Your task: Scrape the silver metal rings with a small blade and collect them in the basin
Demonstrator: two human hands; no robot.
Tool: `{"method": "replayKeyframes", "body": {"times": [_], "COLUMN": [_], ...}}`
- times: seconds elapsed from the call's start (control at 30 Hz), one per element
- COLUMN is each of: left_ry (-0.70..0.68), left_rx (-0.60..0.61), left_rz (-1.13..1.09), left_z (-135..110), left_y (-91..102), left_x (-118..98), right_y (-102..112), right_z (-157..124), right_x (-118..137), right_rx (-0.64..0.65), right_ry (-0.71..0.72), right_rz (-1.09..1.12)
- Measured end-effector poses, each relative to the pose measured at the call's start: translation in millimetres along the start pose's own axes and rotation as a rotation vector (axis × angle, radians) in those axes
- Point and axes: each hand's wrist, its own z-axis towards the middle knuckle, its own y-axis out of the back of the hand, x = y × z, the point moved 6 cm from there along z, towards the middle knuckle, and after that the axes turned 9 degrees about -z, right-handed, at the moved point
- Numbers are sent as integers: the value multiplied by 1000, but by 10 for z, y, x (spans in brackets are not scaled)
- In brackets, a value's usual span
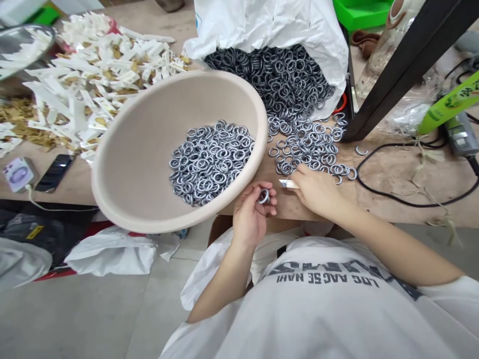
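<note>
A person's left hand [250,217] pinches a grey metal ring [264,196] between thumb and fingertips. Just beside it, the right hand [316,192] rests on the bench [385,172], grasping a small white strip [288,184] whose long axis lies nearly level, its tip pointing at 9 o'clock toward the ring. Loose rings [310,144] spread at 12 o'clock from the right hand, below an open white sack [284,25]. A tilted beige bowl [149,129] of rings sits at 10 o'clock from the left hand; white strips [101,75] lie heaped beyond.
</note>
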Motion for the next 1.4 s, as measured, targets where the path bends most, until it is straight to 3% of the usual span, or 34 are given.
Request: {"method": "replayKeyframes", "body": {"times": [0.2, 0.3, 0.4, 0.53, 0.63, 0.7, 0.83, 1.0, 1.07, 1.17, 1.23, 1.4], "left_ry": [117, 103, 74, 86, 111, 127, 115, 113, 112, 134, 136, 15], "left_rx": [47, 147, 209, 290, 329, 323, 263, 258, 312, 495, 524, 214], "left_rz": [70, 58, 68, 91, 84, 68, 32, 53, 84, 179, 204, 233], "left_z": [5, -1, -9, -49, -82, -88, -66, -60, -103, -230, -267, -47], "left_y": [-305, -502, -606, -692, -750, -769, -762, -732, -732, -764, -719, -355], "left_x": [278, 406, 451, 493, 521, 526, 503, 520, 520, 508, 455, 160], "right_y": [201, 224, 237, 190, 145, 163, 268, 289, 229, 83, 18, -59], "right_z": [-291, -475, -576, -527, -497, -530, -654, -700, -648, -535, -470, -342], "right_x": [-163, -141, -251, -380, -476, -488, -296, -220, -284, -473, -538, -344], "right_rx": [-285, -345, -450, -389, -352, -361, -323, -310, -272, -193, -161, -86], "right_ry": [-83, -23, -47, -34, -110, -126, 81, 132, 103, -51, -122, -48], "right_rz": [405, 533, 813, 996, 1071, 991, 695, 601, 619, 658, 559, 83]}}
